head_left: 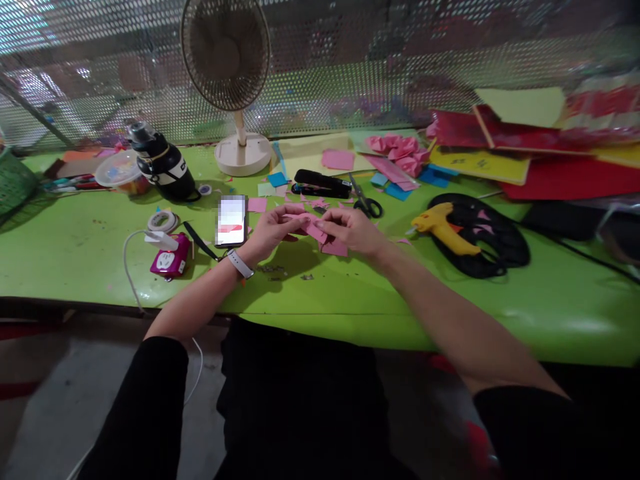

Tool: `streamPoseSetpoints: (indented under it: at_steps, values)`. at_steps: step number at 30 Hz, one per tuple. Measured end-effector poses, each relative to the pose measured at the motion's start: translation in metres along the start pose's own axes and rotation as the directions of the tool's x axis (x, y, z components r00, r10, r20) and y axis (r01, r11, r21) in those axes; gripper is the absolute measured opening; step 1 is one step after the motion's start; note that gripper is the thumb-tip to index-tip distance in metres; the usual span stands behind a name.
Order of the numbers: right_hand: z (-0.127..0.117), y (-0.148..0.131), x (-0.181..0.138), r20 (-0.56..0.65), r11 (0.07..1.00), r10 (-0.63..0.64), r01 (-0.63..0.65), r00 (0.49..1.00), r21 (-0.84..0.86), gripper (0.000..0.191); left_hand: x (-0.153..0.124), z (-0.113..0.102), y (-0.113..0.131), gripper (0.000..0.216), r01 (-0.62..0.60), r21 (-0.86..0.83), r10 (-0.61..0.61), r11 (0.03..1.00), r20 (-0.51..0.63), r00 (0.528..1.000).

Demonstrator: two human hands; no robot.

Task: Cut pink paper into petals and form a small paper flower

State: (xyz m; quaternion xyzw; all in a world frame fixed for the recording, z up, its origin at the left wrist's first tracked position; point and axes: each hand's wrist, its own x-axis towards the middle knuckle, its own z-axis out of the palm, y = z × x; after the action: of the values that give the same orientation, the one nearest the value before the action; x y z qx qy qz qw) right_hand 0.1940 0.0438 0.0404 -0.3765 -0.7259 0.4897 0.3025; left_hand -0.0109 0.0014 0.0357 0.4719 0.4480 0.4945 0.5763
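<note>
Both my hands meet over the middle of the green table (75, 247) on one small piece of pink paper (313, 229). My left hand (273, 230), with a white watch on its wrist, pinches the paper's left end. My right hand (353, 230) pinches its right end, fingers closed. More pink paper (334, 248) lies under my right hand. A phone (231, 221) with a lit screen lies just left of my left hand.
Scissors (367, 202) and a black stapler (321, 183) lie behind my hands. A yellow glue gun (443, 228) rests on a black mat at right. A fan (227, 73), black bottle (165, 167), tape roll (163, 220), magenta power block (170, 261) and stacked coloured paper (525, 153) stand around.
</note>
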Motion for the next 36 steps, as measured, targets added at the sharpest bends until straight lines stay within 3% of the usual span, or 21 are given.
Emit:
streamPoseSetpoints:
  at_steps: [5,19,36]
  values:
    - [0.0014,0.0041,0.0009,-0.057,0.996,0.058,-0.055,0.997,0.064,0.032,-0.0013,0.0043,-0.0005,0.024,0.102,-0.006,-0.101,0.995,0.066,0.993]
    - [-0.0017,0.007,0.0035,-0.019,0.986,0.02,-0.017,1.0,0.164,0.047,-0.0033,0.0043,0.0017,0.026,0.162,-0.043,-0.159,0.986,0.068,0.985]
    - [-0.0035,0.0029,0.0033,0.021,0.979,-0.001,-0.004,1.0,0.202,0.046,-0.0046,0.0066,0.0067,0.016,0.182,-0.031,-0.18,0.983,0.043,0.983]
